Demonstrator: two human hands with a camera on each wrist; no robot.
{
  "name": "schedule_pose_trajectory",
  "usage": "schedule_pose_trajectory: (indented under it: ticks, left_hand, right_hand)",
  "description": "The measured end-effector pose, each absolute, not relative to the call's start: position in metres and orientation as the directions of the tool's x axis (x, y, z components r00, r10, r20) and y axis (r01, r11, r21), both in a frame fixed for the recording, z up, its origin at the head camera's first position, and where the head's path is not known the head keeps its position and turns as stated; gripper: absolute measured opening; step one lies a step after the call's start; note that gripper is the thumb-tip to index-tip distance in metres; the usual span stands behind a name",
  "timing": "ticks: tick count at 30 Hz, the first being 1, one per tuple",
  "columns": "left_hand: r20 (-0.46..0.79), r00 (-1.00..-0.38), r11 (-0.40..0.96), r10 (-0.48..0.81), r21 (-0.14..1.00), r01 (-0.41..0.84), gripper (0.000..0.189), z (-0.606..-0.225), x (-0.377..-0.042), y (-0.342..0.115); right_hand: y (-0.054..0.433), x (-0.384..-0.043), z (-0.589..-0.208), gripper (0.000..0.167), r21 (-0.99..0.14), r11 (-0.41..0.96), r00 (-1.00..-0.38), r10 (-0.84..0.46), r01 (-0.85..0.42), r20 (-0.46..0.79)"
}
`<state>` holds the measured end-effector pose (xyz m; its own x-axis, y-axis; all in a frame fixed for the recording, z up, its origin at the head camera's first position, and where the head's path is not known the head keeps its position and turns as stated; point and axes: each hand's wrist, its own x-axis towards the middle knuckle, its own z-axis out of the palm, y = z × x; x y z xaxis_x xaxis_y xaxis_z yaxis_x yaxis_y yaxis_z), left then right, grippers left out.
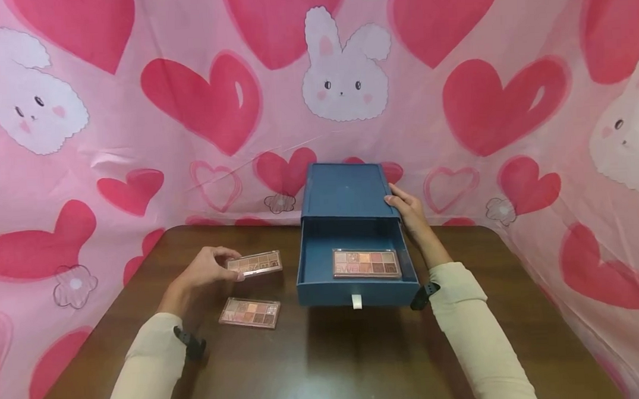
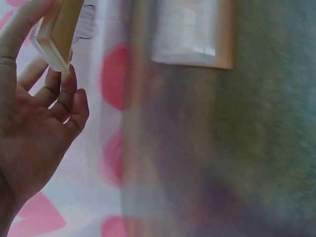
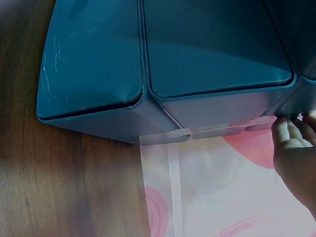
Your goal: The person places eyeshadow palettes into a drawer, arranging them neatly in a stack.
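Observation:
Between thumb and fingers, my left hand pinches an eyeshadow palette by its left end, held tilted above the table. The left wrist view shows the palette's edge between the thumb and fingers. A second eyeshadow palette lies on the table just nearer to me. My right hand holds the right rear side of a blue drawer box, thumb on its top. The box's drawer is pulled out toward me, and a third eyeshadow palette lies inside it.
A white pull tab hangs on the drawer front. The brown wooden table reaches back to a pink cloth printed with hearts and rabbits. Dark bands with devices sit on both wrists.

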<state>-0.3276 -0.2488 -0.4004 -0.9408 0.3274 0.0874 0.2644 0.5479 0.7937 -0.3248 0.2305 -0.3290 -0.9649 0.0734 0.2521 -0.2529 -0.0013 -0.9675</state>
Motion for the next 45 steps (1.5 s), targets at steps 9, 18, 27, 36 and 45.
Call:
schedule_pose_trajectory:
  ticks: [9,18,27,36,45]
  left_hand:
    - [0.310,-0.869,0.462,0.385,0.751,0.472,0.045,-0.354,-0.319,-0.248]
    - [0.430,-0.806,0.359,0.407,0.736,0.573,0.045,-0.315,-0.295,-0.230]
    - [0.480,-0.754,0.293,0.448,0.718,0.631,0.046,-0.291,-0.278,-0.207]
    - [0.468,-0.745,0.348,0.474,0.678,0.647,0.045,-0.272,-0.269,-0.179]
    - [0.392,-0.757,0.360,0.523,0.704,0.612,0.047,-0.264,-0.262,-0.142]
  right_hand:
    - [0.231,-0.329,-0.323,0.063,-0.964,-0.031,-0.962,0.074,-0.266,0.263]
    - [0.230,-0.329,-0.327,0.061,-0.962,-0.076,-0.963,0.087,-0.261,0.254]
    - [0.230,-0.329,-0.327,0.060,-0.966,0.019,-0.959,0.113,-0.259,0.260]
    - [0.229,-0.333,-0.322,0.061,-0.968,0.054,-0.963,0.105,-0.244,0.249]
    - [0.232,-0.332,-0.324,0.062,-0.966,-0.034,-0.963,0.093,-0.257,0.253]
